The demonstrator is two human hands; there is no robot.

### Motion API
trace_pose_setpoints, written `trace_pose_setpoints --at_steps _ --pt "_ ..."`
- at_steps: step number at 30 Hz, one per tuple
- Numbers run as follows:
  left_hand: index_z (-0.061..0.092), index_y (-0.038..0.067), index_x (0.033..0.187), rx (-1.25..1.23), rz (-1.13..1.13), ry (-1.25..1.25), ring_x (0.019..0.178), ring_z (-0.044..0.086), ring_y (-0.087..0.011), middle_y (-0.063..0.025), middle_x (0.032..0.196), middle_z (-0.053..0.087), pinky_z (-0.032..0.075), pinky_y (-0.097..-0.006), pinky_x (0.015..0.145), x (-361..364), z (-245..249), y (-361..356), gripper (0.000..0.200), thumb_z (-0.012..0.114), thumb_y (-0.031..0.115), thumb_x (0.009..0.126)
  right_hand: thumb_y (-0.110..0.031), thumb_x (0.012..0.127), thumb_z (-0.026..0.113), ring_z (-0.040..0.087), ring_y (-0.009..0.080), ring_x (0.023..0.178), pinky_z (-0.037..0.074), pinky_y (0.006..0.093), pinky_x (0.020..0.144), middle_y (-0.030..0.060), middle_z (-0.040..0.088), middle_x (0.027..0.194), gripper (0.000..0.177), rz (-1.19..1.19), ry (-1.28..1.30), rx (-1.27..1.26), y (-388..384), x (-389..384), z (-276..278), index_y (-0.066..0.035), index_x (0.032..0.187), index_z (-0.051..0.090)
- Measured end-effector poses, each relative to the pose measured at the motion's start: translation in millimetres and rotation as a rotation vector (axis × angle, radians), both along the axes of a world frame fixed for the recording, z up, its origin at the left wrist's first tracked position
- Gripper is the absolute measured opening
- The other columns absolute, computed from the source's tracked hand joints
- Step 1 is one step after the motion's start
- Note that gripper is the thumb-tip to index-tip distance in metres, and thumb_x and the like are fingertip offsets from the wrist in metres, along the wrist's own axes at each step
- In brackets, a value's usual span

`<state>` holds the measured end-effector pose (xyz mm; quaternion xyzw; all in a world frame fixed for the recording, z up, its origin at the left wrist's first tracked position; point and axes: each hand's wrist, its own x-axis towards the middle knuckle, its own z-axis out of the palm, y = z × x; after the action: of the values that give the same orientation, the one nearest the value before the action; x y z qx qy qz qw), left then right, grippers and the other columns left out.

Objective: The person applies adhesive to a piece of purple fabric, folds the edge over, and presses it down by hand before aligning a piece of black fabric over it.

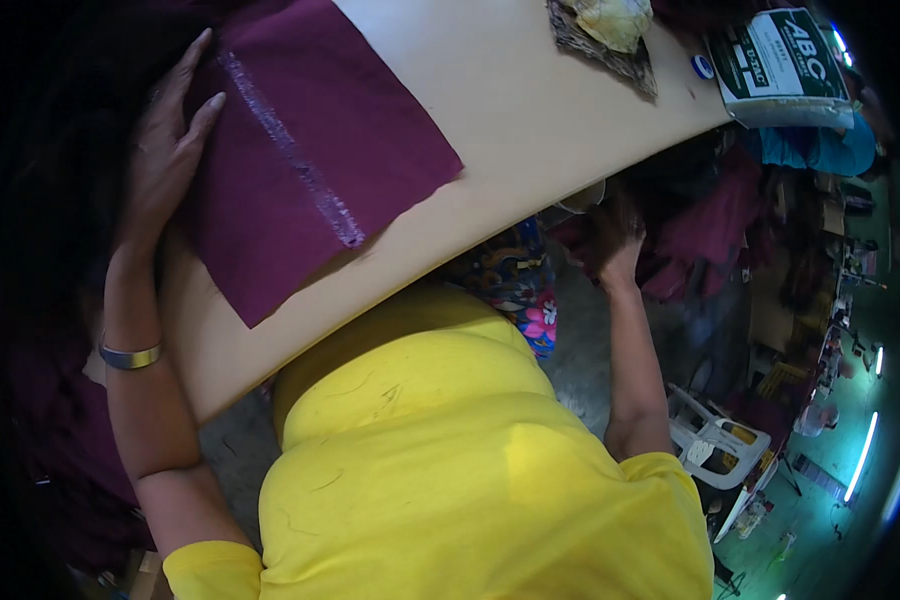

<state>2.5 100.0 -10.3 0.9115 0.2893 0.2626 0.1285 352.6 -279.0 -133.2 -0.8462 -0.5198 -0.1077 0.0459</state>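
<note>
A maroon cloth piece [330,120] lies flat on the pale tabletop, with a shiny whitish strip [290,150] running down it at a slant. My left hand [170,140] rests along the cloth's left edge, open, its thumb and fingers apart. Beyond the table's near edge, at a lower level, my right hand [615,238] reaches among more maroon cloth [705,235]. It is dark and blurred there, so I cannot make out its fingers or whether they hold the cloth. A pale round rim [582,197] shows just beside it, partly under the table edge.
The table [510,120] has a slanting near edge close to my body. On its far side are a brown rough-textured piece with yellowish material [610,25], a blue-and-white round item [702,67] and a green-and-white ABC package [785,65]. A white plastic chair [720,440] stands at right.
</note>
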Motion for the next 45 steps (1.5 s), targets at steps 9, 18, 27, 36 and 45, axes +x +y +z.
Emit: trace_pose_setpoints --at_steps 9,18,27,36,45 --pt "0.016 0.003 0.143 -0.355 -0.079 -0.227 0.129 0.034 -0.0246 -0.0183 0.137 0.039 0.020 -0.0313 0.108 6.7 12.6 -11.9 0.083 0.064 0.004 0.076 0.009 0.072 0.052 0.050 0.0234 0.107 0.039 0.0348 0.091 0.0121 0.056 0.110 0.031 0.421 0.364 1.072 137.6 -69.2 167.9 -0.003 0.099 0.062" --pt "0.012 0.004 0.144 -0.498 -0.050 -0.249 0.132 0.028 -0.0260 -0.0176 0.140 0.034 0.018 -0.0331 0.109 7.7 16.8 -14.3 0.085 0.064 0.003 0.077 0.006 0.073 0.047 0.057 0.0229 0.104 0.041 0.0312 0.095 0.0085 0.061 0.106 0.037 0.859 0.822 0.151 325.9 -157.4 159.6 -0.008 0.103 0.065" --pt "0.014 0.000 0.142 -0.379 -0.092 -0.134 0.135 0.024 -0.0270 -0.0189 0.143 0.027 0.016 -0.0319 0.111 3.5 13.7 -8.4 0.074 0.055 0.004 0.081 0.005 0.072 0.052 0.055 0.0281 0.100 0.045 0.0371 0.087 0.0086 0.056 0.109 0.041 0.960 0.258 0.187 339.5 -159.1 142.5 -0.013 0.107 0.063" --pt "0.016 0.000 0.142 -0.322 -0.047 -0.034 0.135 0.023 -0.0258 -0.0182 0.143 0.028 0.014 -0.0315 0.111 0.4 23.4 -13.7 0.068 0.048 0.003 0.082 -0.005 0.071 0.057 0.056 0.0271 0.091 0.044 0.0400 0.077 0.0075 0.055 0.100 0.021 1.089 -0.018 0.174 284.4 -165.9 159.0 -0.010 0.090 0.066" --pt "0.018 0.001 0.142 -0.349 -0.073 -0.096 0.136 0.023 -0.0257 -0.0184 0.143 0.028 0.014 -0.0318 0.112 1.6 16.8 -10.8 0.067 0.047 0.001 0.081 -0.002 0.075 0.051 0.054 0.0288 0.094 0.043 0.0385 0.088 0.0108 0.055 0.101 0.028 0.808 0.509 0.136 288.0 -172.5 145.8 -0.009 0.095 0.069"
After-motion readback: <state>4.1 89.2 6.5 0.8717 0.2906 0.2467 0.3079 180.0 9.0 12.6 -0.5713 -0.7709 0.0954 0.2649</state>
